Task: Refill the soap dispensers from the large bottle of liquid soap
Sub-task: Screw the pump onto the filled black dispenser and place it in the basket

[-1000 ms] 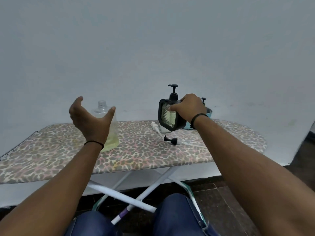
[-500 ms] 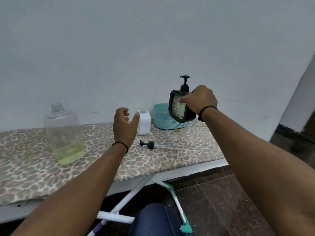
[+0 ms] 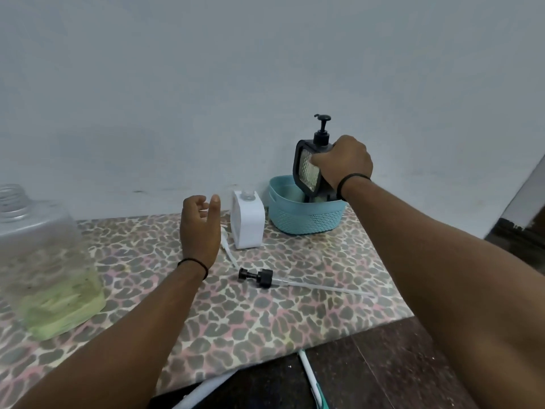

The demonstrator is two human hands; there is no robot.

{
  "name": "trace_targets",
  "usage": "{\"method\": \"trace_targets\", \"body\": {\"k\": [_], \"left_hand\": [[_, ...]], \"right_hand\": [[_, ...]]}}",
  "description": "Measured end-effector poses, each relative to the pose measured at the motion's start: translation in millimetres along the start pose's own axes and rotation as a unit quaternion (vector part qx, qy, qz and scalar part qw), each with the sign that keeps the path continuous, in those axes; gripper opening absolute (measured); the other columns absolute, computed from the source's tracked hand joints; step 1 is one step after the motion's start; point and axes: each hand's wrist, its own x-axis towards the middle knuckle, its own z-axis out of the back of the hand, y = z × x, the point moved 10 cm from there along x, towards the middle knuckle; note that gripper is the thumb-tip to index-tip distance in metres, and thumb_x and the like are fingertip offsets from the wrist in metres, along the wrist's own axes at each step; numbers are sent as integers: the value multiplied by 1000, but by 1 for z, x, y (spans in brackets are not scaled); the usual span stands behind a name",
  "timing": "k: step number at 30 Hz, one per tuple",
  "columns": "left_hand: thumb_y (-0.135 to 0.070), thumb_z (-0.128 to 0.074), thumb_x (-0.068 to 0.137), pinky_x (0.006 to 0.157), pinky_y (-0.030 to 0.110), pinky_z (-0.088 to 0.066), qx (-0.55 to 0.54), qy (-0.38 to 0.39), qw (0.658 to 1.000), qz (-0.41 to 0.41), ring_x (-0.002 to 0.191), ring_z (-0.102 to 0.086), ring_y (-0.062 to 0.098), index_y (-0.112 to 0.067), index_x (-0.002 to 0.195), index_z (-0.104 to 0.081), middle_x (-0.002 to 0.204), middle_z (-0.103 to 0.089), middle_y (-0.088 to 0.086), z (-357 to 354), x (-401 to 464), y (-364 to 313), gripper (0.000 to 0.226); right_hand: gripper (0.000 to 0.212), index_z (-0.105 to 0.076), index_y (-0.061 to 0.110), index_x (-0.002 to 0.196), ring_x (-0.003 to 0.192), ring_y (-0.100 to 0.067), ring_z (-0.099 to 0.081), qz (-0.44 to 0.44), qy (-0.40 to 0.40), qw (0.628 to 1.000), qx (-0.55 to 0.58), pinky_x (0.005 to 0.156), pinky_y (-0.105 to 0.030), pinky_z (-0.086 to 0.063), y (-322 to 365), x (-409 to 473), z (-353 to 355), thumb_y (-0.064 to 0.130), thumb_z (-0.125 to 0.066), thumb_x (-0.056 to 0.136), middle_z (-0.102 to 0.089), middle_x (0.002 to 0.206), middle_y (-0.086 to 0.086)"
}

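Two dispensers show: the right hand grips one black-framed glass pump dispenser over the teal plastic basket; one white square dispenser (uncapped) stands on the leopard-print worktop beside the left hand, loosely curled and holding nothing; one large clear soap bottle stands far left.

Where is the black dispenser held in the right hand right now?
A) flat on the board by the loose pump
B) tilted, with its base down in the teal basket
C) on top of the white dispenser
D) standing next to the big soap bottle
B: the right hand grips the black dispenser tilted, its lower end inside the teal basket.
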Motion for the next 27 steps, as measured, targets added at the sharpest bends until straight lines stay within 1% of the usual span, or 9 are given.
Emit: {"method": "trace_targets", "body": {"k": [5,8,10,12,13,15,18,23,27], "left_hand": [[-47,-55,101,84,26,-44,-19,3,1000,14,98,-59,11,-16,124,-53,111,-60,-4,-1,3,13,39],[-55,-55,95,89,21,-46,-48,61,997,-10,102,-58,-4,-24,130,-52,116,-61,-7,-11,-2,4,47],[-58,-56,89,100,28,-47,-59,117,991,-28,113,-59,7,-25,136,-49,127,-59,-4,-22,-6,0,58],[-59,-66,87,109,37,-43,-52,170,983,-42,126,-54,16,-22,145,-44,139,-54,-1,-32,-10,1,72],[-60,-72,82,110,36,-42,-53,199,978,-42,130,-51,16,-24,149,-39,145,-50,-1,-37,-12,2,83],[-65,-76,65,103,22,-40,-60,250,966,-33,133,-46,10,-35,151,-31,150,-42,-9,-48,-17,4,101],[-68,-81,54,89,7,-35,-49,274,959,-48,132,-42,-1,-55,145,-26,145,-40,-21,-54,-19,4,107],[-66,-84,51,93,11,-34,-39,258,964,-54,136,-40,2,-49,149,-27,146,-39,-21,-54,-13,7,115],[-66,-83,51,93,12,-33,-34,256,964,-59,136,-40,3,-49,148,-28,143,-40,-21,-54,-14,8,113]], "right_hand": [[32,-44,20,65,55,-16,-51,-11,20,999,-29,46,-24,-28,-12,5,-41,32,-71,79,-52,65,2],[32,-49,13,70,70,-28,-61,-15,35,998,-51,52,-28,-40,-23,3,-62,35,-69,81,-60,82,-6],[30,-55,11,79,82,-31,-63,-14,45,997,-64,63,-35,-51,-27,2,-74,38,-68,83,-62,99,-12],[28,-60,10,85,83,-31,-63,-14,57,995,-86,65,-34,-51,-32,1,-86,37,-66,84,-63,104,-14],[27,-63,10,87,81,-30,-63,-15,61,993,-96,63,-32,-48,-33,0,-89,37,-65,84,-63,104,-14],[26,-66,12,89,76,-27,-62,-14,66,991,-113,61,-29,-42,-34,1,-95,37,-65,84,-64,102,-12],[22,-66,11,92,74,-27,-61,-10,80,989,-125,61,-30,-44,-33,2,-102,31,-65,83,-64,105,-15],[24,-64,8,105,82,-28,-59,-11,101,983,-154,68,-32,-47,-32,7,-111,25,-61,88,-59,117,-19],[29,-59,8,115,104,-28,-59,-14,120,978,-171,69,-34,-42,-29,11,-116,23,-60,90,-55,124,-17]]}}
